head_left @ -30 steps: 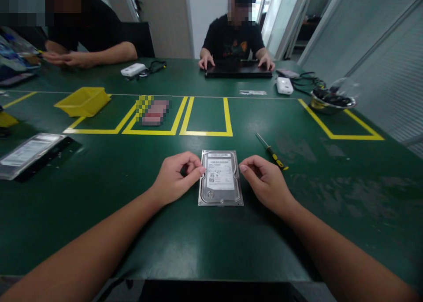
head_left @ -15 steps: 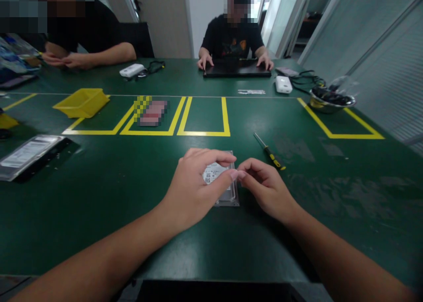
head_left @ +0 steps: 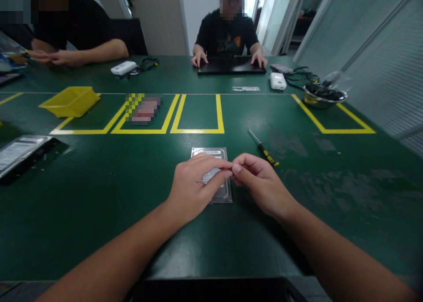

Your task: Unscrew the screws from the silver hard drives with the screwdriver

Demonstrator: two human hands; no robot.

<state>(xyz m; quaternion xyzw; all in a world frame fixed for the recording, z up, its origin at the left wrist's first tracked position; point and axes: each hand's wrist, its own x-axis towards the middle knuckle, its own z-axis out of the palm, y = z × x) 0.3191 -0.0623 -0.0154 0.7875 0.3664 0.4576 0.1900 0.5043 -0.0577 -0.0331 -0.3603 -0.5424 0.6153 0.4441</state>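
A silver hard drive (head_left: 224, 193) with a white label lies flat on the green table in front of me, partly covered by my left hand. My left hand (head_left: 191, 183) hovers over it, index finger stretched out and thumb a little below, with a small gap between. Its index fingertip meets the fingers of my right hand (head_left: 259, 181), just right of the drive. There the thumb and index finger are pinched together; whatever is between them is too small or hidden to name. Beyond my right hand lies a yellow-black screwdriver (head_left: 264, 149), its tip pointing away.
At left lies another drive in clear packaging (head_left: 20, 152). A yellow bin (head_left: 71, 101) stands behind it, near yellow tape outlines. A metal bowl (head_left: 325, 100) of dark items sits at far right. Across the table, a person's hands rest on a black laptop (head_left: 231, 66); another person sits at left.
My left index finger has come to touch the right hand's pinched fingers. The left hand has lowered slightly, baring the drive's far edge. The whole view has shifted a little.
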